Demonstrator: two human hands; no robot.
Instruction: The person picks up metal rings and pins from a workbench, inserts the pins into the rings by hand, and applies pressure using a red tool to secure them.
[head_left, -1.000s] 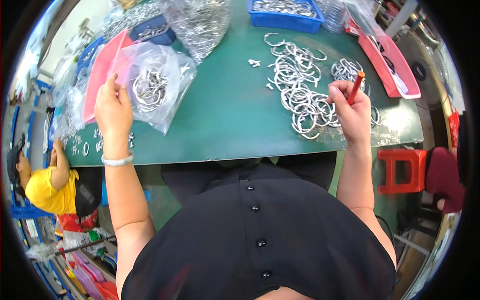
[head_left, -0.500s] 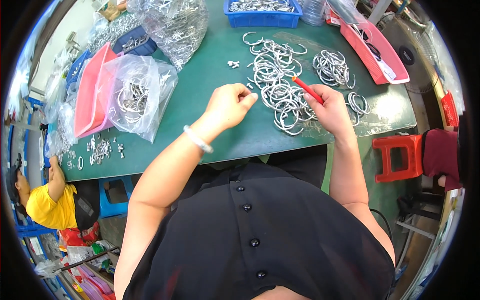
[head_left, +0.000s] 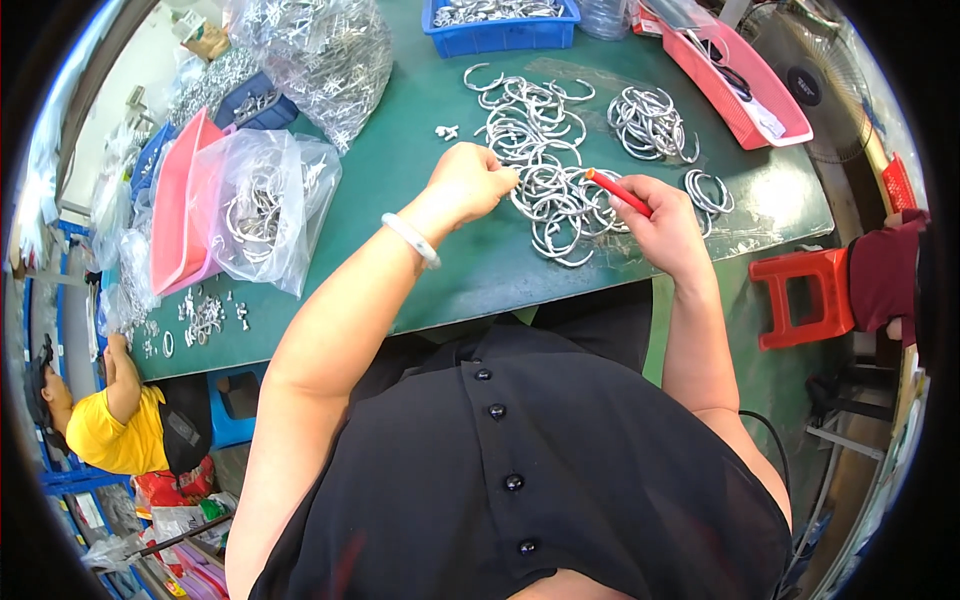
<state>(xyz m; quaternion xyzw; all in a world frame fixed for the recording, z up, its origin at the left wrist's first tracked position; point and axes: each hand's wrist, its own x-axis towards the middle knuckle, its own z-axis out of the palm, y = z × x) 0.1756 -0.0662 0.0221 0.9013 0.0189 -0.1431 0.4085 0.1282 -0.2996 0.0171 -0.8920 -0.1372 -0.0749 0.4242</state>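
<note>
My left hand (head_left: 468,188), with a pale bangle (head_left: 411,240) on its wrist, is closed in a pinch at the left edge of a heap of silvery metal rings (head_left: 535,135). What its fingertips hold, if anything, is too small to make out. My right hand (head_left: 668,225) is wrapped round a slim red pen-like tool (head_left: 618,191), whose orange end points left over the rings. Several small metal pieces (head_left: 447,132) lie left of the heap. A second pile of rings (head_left: 648,124) is beyond my right hand, and a few more rings (head_left: 708,191) lie right of it.
On the green table (head_left: 400,290) stand a blue bin (head_left: 500,37) of metal parts, a pink basket (head_left: 738,95) and a clear bag (head_left: 270,215) of rings beside another pink basket (head_left: 178,215). A person in yellow (head_left: 118,430) sits at left. A red stool (head_left: 802,297) is at right.
My left hand has moved right to the edge of the ring heap, and its thumb and fingers have come together. My right hand still holds the red tool, now lying flatter. The view has shifted slightly.
</note>
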